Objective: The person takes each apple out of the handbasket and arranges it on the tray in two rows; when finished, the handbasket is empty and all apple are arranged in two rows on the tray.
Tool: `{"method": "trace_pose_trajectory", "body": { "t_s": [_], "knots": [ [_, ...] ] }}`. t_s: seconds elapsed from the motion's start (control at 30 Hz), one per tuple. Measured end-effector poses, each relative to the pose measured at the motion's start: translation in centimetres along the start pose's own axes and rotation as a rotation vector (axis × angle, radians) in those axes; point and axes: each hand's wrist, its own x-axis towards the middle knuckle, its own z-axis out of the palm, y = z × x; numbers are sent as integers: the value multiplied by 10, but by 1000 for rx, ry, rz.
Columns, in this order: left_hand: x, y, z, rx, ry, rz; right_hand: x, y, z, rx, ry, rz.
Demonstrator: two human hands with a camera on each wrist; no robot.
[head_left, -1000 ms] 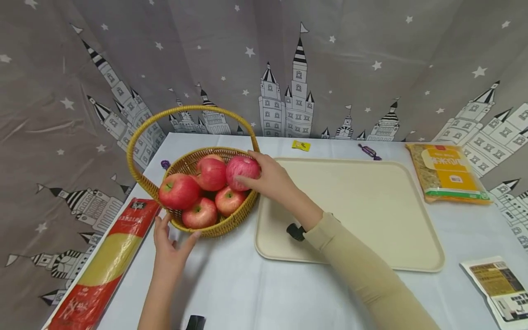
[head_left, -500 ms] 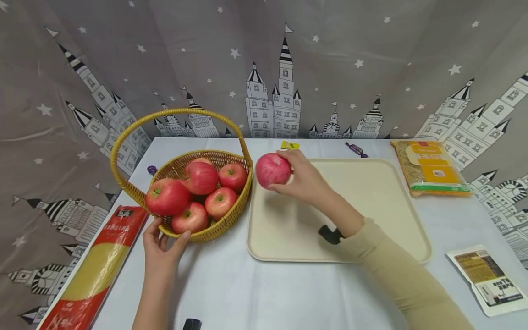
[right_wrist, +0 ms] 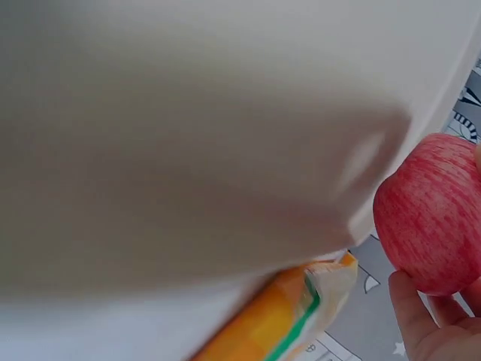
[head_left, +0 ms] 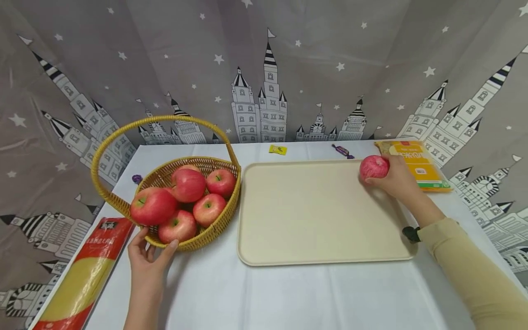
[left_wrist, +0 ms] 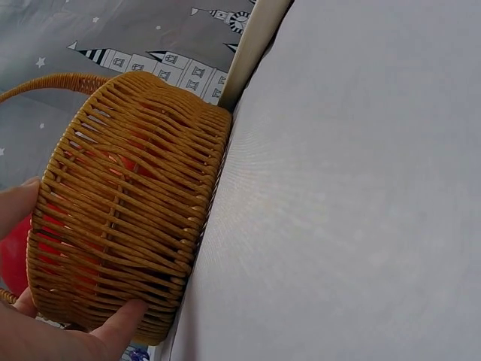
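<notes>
Two hands are at work, well apart on the white-covered desk [head_left: 264,293]. At the far right corner of the cream tray [head_left: 313,215], the right hand [head_left: 397,181] has its fingers wrapped round a red apple [head_left: 374,167] — the right wrist view shows the fruit at the tray's rim, with fingertips [right_wrist: 412,312] under it. Just beyond it lies an orange packet [head_left: 416,162], close to the apple.

On the left, the left hand [head_left: 146,256] grips the near wall of the woven basket [head_left: 214,224], thumb and fingers curled against the wicker — the left wrist view shows the thumb [left_wrist: 124,320] pressed on its lower edge. Five apples [head_left: 187,183] are heaped inside the basket, which stands just beside the tray's left edge.

A long red-and-yellow packet [head_left: 84,279] lies by the left hand at the desk's edge. Two small wrapped sweets, one yellow [head_left: 277,149] and one purple [head_left: 341,151], sit behind the tray.
</notes>
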Motion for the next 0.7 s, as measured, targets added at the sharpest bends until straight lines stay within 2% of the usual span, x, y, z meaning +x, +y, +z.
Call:
{"method": "trace_pose_trajectory", "body": {
  "t_s": [0.2, 0.37, 0.43, 0.53, 0.63, 0.7],
  "knots": [
    [-2, -1, -5, 18, 12, -8, 11, 0, 11, -14, -2, -19],
    [-2, 0, -4, 13, -11, 5, 8, -23, 10, -65, 58, -71],
    [-2, 0, -3, 21, -18, 1, 3, -45, 12, -68, 87, -136],
    [-2, -1, -2, 27, -22, -4, -6, -92, 26, 4, 88, -287],
    [-1, -1, -1, 21, -29, -2, -19, -149, 51, 100, 0, -456],
    [-2, -2, -1, 13, -35, 2, -30, -186, 69, 123, -74, -557]
  ]
}}
